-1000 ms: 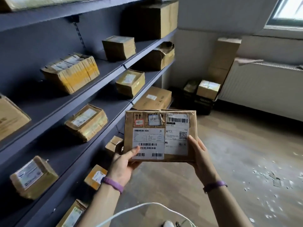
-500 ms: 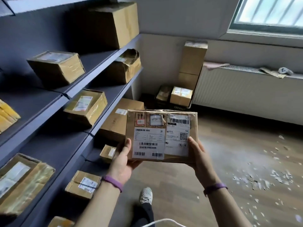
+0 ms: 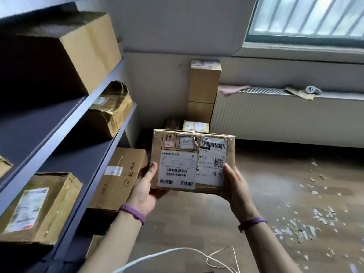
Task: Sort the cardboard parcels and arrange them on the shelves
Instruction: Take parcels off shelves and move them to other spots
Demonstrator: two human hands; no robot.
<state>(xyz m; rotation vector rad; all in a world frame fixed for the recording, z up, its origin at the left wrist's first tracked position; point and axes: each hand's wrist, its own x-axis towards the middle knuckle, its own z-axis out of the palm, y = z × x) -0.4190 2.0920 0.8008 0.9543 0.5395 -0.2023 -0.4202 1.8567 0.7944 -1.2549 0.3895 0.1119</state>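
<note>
The left grip (image 3: 144,191) and right grip (image 3: 237,186) are clasping the lower corners of the parcel (image 3: 193,164), thumbs on its face; it is looking light, stiff, perhaps fragile.

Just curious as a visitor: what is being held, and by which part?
A labelled cardboard parcel. The left hand grips its lower left corner, thumb on the front; the right hand grips its lower right corner.

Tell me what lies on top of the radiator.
On the radiator lie a pink cloth, a cardboard scrap and a grey bundle. The tall box hides its left end.
</note>
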